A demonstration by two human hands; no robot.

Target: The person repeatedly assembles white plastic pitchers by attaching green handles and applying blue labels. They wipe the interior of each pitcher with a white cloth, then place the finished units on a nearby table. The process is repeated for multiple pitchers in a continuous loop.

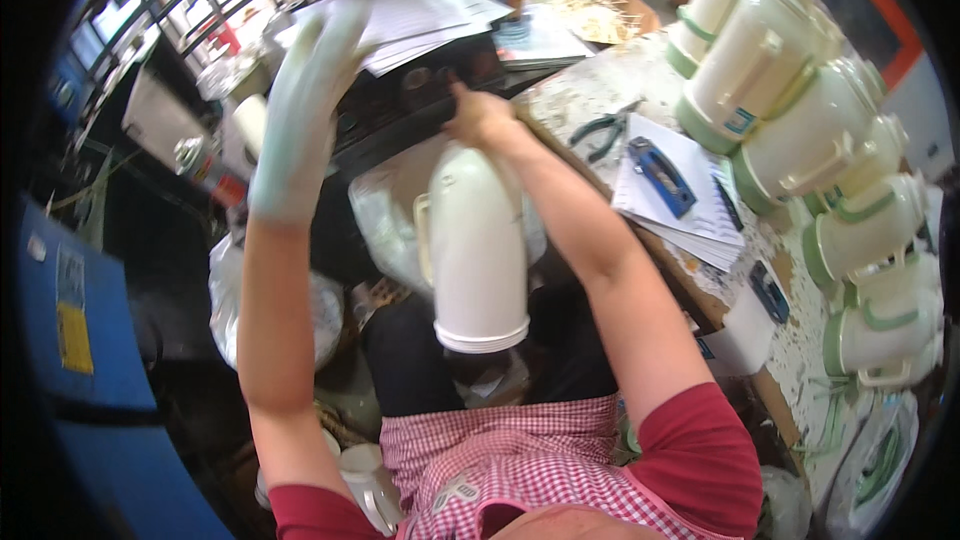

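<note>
A cream-white vacuum flask shell (478, 250) with a side handle hangs above my lap, its ribbed round rim toward me. My right hand (482, 120), bare, is closed on the far, narrower end of the shell. Its thumb sticks up, and its other fingers are partly hidden. My left hand (308, 110) wears a pale glove and is raised at the left, near the papers and apart from the shell. Its fingers look stretched out, though motion blurs them, and I see nothing in them.
Several finished cream and green flasks (765, 60) stand on the worn bench at right, near pliers (605, 130), a blue-handled tool (660, 177) and papers. A dark machine (400, 100) sits ahead, papers (425, 10) on top. A spray can (208, 168) and blue cabinet (90, 320) are at left.
</note>
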